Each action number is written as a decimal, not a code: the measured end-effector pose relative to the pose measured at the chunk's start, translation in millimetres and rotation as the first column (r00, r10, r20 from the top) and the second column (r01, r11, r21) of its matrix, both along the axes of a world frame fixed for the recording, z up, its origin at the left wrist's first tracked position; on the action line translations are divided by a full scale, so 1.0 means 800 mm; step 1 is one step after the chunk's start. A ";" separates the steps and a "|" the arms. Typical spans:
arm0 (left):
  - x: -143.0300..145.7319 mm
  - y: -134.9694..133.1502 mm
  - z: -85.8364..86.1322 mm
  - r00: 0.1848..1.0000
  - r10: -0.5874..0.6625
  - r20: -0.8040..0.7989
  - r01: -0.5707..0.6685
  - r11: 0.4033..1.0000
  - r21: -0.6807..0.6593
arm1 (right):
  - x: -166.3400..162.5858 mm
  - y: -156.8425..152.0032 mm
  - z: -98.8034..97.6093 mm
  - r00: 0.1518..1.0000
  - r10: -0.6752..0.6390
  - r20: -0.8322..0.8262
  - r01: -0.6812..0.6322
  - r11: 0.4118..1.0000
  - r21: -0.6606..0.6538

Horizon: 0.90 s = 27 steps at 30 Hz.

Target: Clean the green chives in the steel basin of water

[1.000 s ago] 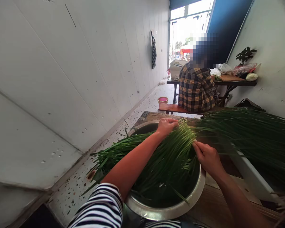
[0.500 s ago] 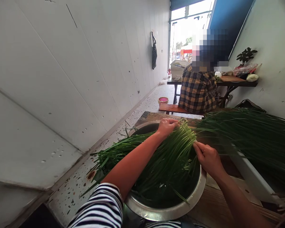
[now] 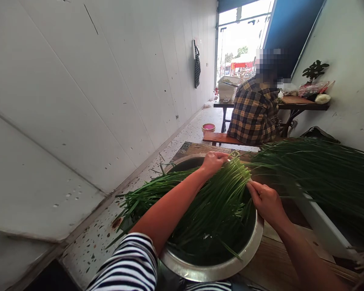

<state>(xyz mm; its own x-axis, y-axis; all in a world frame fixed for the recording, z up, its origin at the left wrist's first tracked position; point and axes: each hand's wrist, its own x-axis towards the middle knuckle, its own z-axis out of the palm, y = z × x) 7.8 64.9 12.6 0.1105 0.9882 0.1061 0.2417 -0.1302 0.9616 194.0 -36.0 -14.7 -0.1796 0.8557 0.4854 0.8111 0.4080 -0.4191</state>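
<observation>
A large bundle of green chives [image 3: 218, 194] lies across a round metal basin [image 3: 251, 250], its pale cut ends toward the right and its leaves hanging over the left rim. My left hand [image 3: 214, 162] is closed at the far side of the pale ends, thumb and fingers pinched on the chives there. On the near side of the same ends, my right hand [image 3: 267, 198] is closed too, fingertips pinching the outer stalks. The lower part of the basin is dark, with loose leaves in it.
More long chives [image 3: 315, 169] lie heaped on the right, above a white-edged container [image 3: 315, 222]. The basin rests on a wooden table [image 3: 276, 254]. Ahead, a person in a plaid shirt [image 3: 255, 109] sits on a red bench [image 3: 218, 138]. A white wall [image 3: 109, 81] runs along the left.
The seated person's head has lowered and the back has leaned slightly to the right. My hands and the chives have hardly moved.
</observation>
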 end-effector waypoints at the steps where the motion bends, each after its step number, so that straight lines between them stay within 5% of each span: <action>1: 0.000 0.000 0.001 1.000 -0.009 -0.007 0.009 1.000 0.002 | 0.000 0.000 0.000 1.000 -0.002 -0.004 0.002 1.000 0.000; 11: -0.003 -0.004 0.006 0.981 -0.103 -0.163 0.117 0.990 0.076 | 0.001 0.002 -0.002 1.000 -0.015 0.002 0.015 1.000 -0.007; 17: -0.025 -0.023 0.049 0.930 -0.269 -0.251 0.278 0.960 0.003 | -0.004 -0.004 0.005 0.997 0.038 -0.066 -0.034 0.997 0.063; 22: -0.043 -0.041 0.084 0.885 -0.432 -0.172 0.428 0.902 -0.062 | -0.005 -0.017 0.023 0.989 0.122 -0.081 -0.105 0.976 0.191; 27: -0.039 -0.063 0.103 0.793 -0.602 0.091 0.607 0.793 -0.044 | 0.000 -0.035 0.049 0.992 0.029 -0.126 -0.020 0.997 0.073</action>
<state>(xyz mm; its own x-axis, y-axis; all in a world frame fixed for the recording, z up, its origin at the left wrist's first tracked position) -23.4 14.4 95.2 0.6830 0.7269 0.0719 0.0689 -0.1622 0.9844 193.9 -64.3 24.5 -0.1334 0.8140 0.5653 0.7427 0.4598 -0.4868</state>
